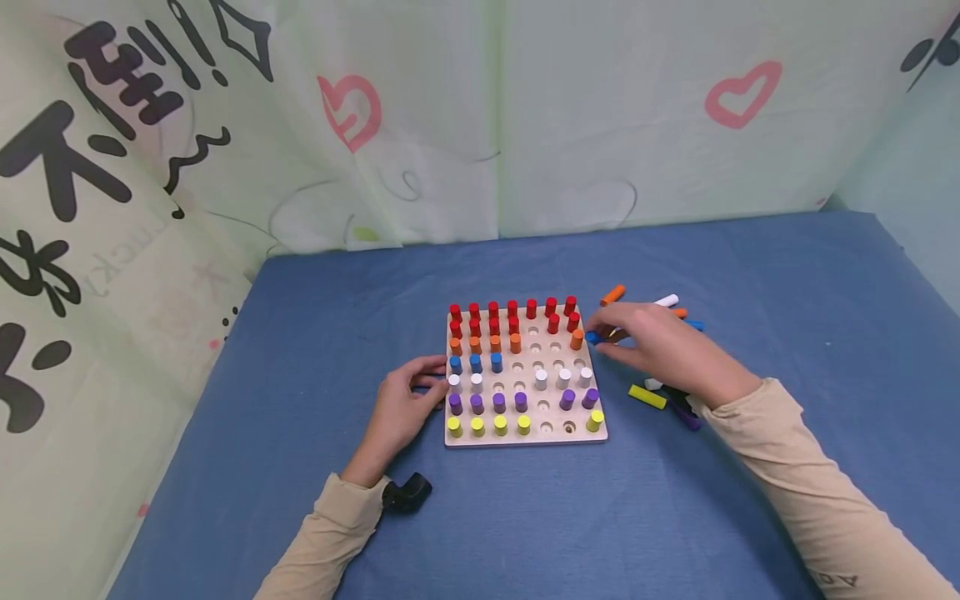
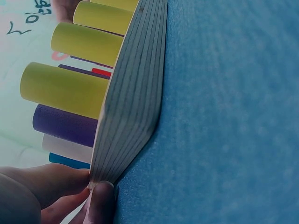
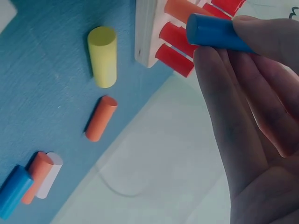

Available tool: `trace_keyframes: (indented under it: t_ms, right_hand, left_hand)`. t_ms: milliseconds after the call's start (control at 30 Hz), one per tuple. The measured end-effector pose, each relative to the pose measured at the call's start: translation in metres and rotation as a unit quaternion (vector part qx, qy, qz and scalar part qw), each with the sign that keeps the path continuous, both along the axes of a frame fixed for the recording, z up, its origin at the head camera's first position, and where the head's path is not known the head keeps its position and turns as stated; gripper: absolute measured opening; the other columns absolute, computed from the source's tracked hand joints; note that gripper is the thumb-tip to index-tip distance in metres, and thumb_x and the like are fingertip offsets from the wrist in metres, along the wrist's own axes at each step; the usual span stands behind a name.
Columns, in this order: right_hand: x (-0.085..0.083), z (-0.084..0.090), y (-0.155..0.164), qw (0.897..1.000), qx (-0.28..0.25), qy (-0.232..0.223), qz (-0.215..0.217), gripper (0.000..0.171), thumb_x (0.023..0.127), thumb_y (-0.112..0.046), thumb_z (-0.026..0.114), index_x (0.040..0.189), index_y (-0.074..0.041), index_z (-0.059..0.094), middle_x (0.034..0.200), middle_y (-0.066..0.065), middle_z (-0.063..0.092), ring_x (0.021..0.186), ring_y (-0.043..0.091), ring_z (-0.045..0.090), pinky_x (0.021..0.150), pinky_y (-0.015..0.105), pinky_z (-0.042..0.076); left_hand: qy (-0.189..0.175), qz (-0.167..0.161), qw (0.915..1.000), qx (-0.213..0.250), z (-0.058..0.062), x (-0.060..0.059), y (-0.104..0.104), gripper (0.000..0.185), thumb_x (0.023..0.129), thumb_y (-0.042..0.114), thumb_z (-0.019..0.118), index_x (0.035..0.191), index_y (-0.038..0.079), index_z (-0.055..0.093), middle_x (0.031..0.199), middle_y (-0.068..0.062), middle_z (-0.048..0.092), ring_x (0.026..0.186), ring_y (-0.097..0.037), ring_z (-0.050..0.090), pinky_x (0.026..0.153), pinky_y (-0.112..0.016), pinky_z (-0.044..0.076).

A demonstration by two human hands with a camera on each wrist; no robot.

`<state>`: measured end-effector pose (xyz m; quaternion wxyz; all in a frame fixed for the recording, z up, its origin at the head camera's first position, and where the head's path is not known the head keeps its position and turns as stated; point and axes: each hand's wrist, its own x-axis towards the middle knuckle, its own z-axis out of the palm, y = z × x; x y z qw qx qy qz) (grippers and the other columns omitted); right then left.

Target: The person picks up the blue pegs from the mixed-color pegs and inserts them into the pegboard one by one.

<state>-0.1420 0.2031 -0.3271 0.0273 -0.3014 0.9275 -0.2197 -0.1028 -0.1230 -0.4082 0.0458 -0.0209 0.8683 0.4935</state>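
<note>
A blue-covered bench [image 1: 525, 525] bears a wooden pegboard [image 1: 489, 441], partly filled with rows of coloured pegs [image 1: 512, 309]. The left hand's [image 1: 402, 408] grip holds the board's left edge. Near loose pegs [image 1: 647, 397], the right hand's [image 1: 667, 346] grip pinches a blue peg [image 3: 215, 32] beside the board's right edge.

The pegboard [image 1: 534, 416] looked like smooth, pale wood, its side layered like plywood. The blue peg [image 3: 215, 32] had a smooth, faint sheen; the worktop [image 1: 525, 517] looked matt, grainy and clothlike, the right sleeve [image 1: 806, 487] creased fabric.
</note>
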Motion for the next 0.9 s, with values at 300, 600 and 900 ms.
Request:
trace_keyframes:
  t_ms: [300, 600, 900]
  right_hand:
    - [-0.001, 0.002, -0.008, 1.000, -0.005, 0.020, 0.010, 0.023, 0.084, -0.001, 0.076, 0.106, -0.005, 0.070, 0.098, 0.004, 0.072, 0.089, 0.017, 0.069, 0.080, 0.038, 0.058]
    - [0.000, 0.005, -0.016, 1.000, -0.022, 0.007, 0.017, 0.029, 0.083, 0.000, 0.076, 0.112, -0.002, 0.070, 0.104, 0.007, 0.071, 0.091, 0.019, 0.070, 0.082, 0.039, 0.058]
    - [-0.002, 0.004, -0.025, 1.000, -0.018, 0.004, 0.020, 0.027, 0.084, -0.002, 0.077, 0.110, -0.003, 0.070, 0.104, 0.006, 0.071, 0.092, 0.019, 0.070, 0.082, 0.039, 0.058]
  left_hand:
    - [-0.001, 0.001, 1.0000, -0.001, 0.000, 0.000, 0.000, 0.037, 0.093, 0.011, 0.068, 0.130, 0.008, 0.064, 0.124, -0.008, 0.067, 0.100, -0.020, 0.065, 0.079, -0.032, 0.058]
    - [0.000, 0.001, 1.0000, -0.002, 0.000, 0.000, 0.001, 0.037, 0.093, 0.012, 0.069, 0.129, 0.008, 0.064, 0.124, -0.008, 0.067, 0.099, -0.020, 0.065, 0.079, -0.032, 0.058]
    - [-0.005, 0.006, 1.0000, -0.005, 0.001, 0.000, 0.001, 0.036, 0.093, 0.012, 0.069, 0.129, 0.009, 0.064, 0.122, -0.008, 0.067, 0.097, -0.020, 0.065, 0.076, -0.029, 0.059]
